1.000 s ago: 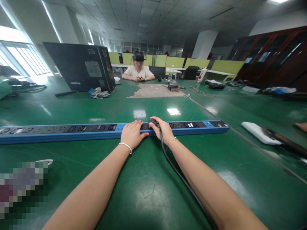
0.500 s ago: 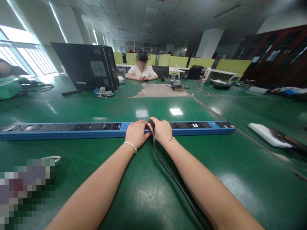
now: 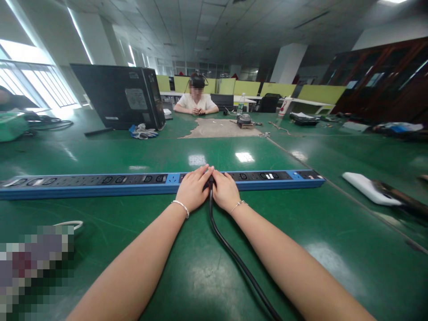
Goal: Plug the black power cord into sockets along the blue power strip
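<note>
A long blue power strip (image 3: pixel 154 191) with black socket panels lies across the table. Near its middle stands a black power plug (image 3: pixel 211 179), mostly hidden between my hands. From the plug a black power cord (image 3: pixel 230 249) runs toward me between my forearms. My left hand (image 3: pixel 193 187) is closed against the plug's left side, its palm over the strip. On the other side, my right hand (image 3: pixel 226 189) closes around the plug. The fingertips of both hands meet just beyond it. How the plug sits in its socket is hidden.
A black computer case (image 3: pixel 113 96) and a glove (image 3: pixel 143 131) are at the back left. Across the table sits a person (image 3: pixel 195 101) in a white top. A white-and-dark object (image 3: pixel 371 188) lies at right, a blurred-out item (image 3: pixel 33 254) at front left.
My right fingers have come down from the top of the plug and now meet my left fingertips beyond it. The plug sits lower between my hands, and the cord has shifted slightly left.
</note>
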Motion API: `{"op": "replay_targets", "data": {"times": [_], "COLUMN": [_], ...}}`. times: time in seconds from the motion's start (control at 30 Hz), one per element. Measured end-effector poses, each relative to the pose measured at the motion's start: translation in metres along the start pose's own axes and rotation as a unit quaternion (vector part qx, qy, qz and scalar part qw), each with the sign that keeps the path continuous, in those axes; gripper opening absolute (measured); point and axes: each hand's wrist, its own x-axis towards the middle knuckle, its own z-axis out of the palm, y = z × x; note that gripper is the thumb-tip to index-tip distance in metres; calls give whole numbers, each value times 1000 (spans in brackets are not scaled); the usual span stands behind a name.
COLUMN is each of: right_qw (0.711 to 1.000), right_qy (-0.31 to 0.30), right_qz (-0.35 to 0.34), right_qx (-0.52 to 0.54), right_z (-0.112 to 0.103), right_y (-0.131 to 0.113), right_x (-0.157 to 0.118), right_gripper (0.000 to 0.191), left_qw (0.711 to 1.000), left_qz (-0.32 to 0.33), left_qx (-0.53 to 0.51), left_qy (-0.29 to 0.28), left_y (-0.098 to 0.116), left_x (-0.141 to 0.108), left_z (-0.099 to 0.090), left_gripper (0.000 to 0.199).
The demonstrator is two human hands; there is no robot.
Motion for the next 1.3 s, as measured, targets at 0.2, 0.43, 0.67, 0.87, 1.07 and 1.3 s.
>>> {"op": "replay_targets", "data": {"times": [0.2, 0.43, 0.67, 0.87, 1.07, 1.3], "right_qw": [1000, 999, 999, 999, 999, 999], "right_qy": [-9, -15, -13, -5, 25, 16], "right_qz": [11, -15, -18, -16, 5, 3], "right_qx": [3, -30, -35, -32, -42, -50], "right_z": [4, -1, 0, 1, 9, 12], "right_y": [3, 9, 12, 12, 8, 9], "right_x": [0, -4, -4, -3, -5, -5], "right_gripper": [43, 47, 48, 42, 47, 48], "left_qw": [999, 998, 999, 998, 996, 964], "left_qz": [8, -6, -51, -65, -73, -107], "left_qx": [-39, -62, -16, -24, -51, -163], "left_qy": [2, 7, -1, -8, 18, 181], "left_y": [-2, 2, 5, 10, 9, 21], "left_x": [2, 3, 11, 16, 16, 22], "left_z": [-1, -4, 0, 0, 7, 1], "left_gripper": [48, 44, 37, 34, 33, 32]}}
